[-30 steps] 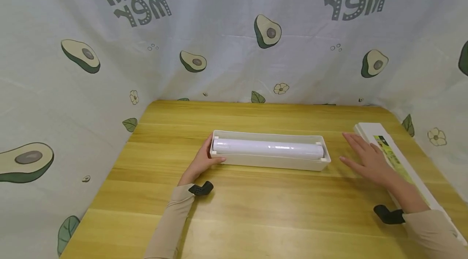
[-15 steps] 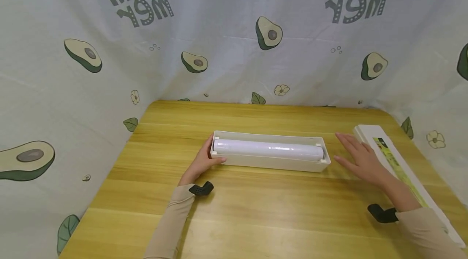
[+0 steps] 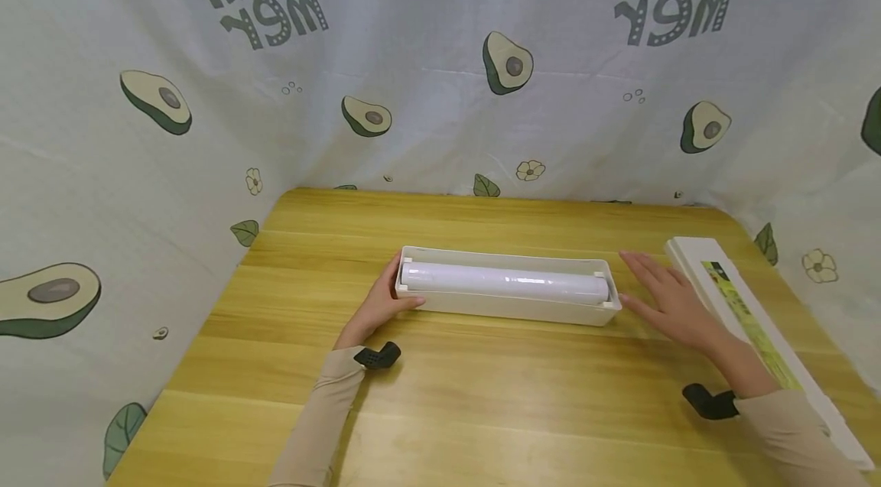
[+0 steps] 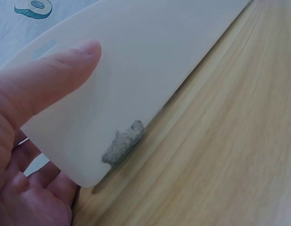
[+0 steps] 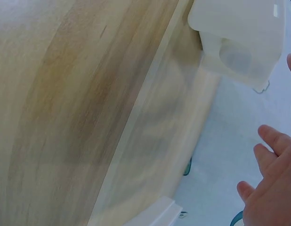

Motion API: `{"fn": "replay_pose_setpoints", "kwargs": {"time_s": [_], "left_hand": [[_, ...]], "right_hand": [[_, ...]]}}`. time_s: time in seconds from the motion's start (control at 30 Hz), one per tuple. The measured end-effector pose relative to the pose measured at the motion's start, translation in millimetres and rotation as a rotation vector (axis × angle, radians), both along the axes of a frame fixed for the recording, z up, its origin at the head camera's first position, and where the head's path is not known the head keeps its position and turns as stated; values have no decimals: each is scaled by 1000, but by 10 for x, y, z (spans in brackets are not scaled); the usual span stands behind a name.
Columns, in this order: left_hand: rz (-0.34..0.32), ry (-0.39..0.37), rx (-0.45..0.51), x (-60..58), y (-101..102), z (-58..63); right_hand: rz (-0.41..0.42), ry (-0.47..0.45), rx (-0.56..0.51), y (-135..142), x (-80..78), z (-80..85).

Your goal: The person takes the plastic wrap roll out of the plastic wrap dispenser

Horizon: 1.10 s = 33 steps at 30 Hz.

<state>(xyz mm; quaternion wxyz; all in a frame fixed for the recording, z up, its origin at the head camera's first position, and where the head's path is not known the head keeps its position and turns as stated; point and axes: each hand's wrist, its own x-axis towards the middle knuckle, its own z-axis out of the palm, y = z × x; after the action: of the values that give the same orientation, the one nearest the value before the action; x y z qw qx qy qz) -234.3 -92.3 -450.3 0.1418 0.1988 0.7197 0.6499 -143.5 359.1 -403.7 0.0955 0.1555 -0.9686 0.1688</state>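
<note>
A long white cling film dispenser box (image 3: 505, 309) lies uncovered across the wooden table, with a roll of plastic film (image 3: 505, 282) inside it. At its left end my left hand (image 3: 378, 307) grips it, thumb on the front wall and the other fingers around the end. The left wrist view shows that thumb flat on the box wall (image 4: 141, 66), above a grey rough patch (image 4: 123, 143) at the bottom edge. My right hand (image 3: 671, 307), fingers stretched out, hovers beside the right end. In the right wrist view its fingers (image 5: 272, 141) stand apart from the box end (image 5: 242, 28).
A long white lid (image 3: 697, 256) with a green and yellow label lies aslant at the table's right side, partly behind the right arm. A printed white curtain (image 3: 427, 51) hangs around the far and side edges of the wooden table (image 3: 482, 395).
My right hand has moved left, away from the lid and closer to the right end of the box. My left hand and the box have stayed nearly still.
</note>
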Motion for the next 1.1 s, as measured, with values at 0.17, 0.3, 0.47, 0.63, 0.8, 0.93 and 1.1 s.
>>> {"fn": "replay_pose_setpoints", "kwargs": {"time_s": [0.17, 0.3, 0.47, 0.63, 0.8, 0.93, 1.1], "left_hand": [[1, 1, 3, -2, -5, 7], [3, 4, 3, -1, -12, 17], [-2, -17, -5, -11, -12, 15], [1, 0, -4, -43, -9, -33], [5, 19, 14, -124, -4, -185], [5, 28, 6, -146, -9, -243], [5, 21, 4, -148, -5, -251]], "right_hand": [[-1, -27, -7, -54, -16, 41], [13, -26, 6, -102, -29, 63], [43, 8, 25, -154, -50, 64], [59, 29, 28, -184, -83, 63], [50, -10, 36, -213, -91, 61], [41, -49, 43, -259, -92, 74], [43, -68, 52, -325, -100, 94]]}}
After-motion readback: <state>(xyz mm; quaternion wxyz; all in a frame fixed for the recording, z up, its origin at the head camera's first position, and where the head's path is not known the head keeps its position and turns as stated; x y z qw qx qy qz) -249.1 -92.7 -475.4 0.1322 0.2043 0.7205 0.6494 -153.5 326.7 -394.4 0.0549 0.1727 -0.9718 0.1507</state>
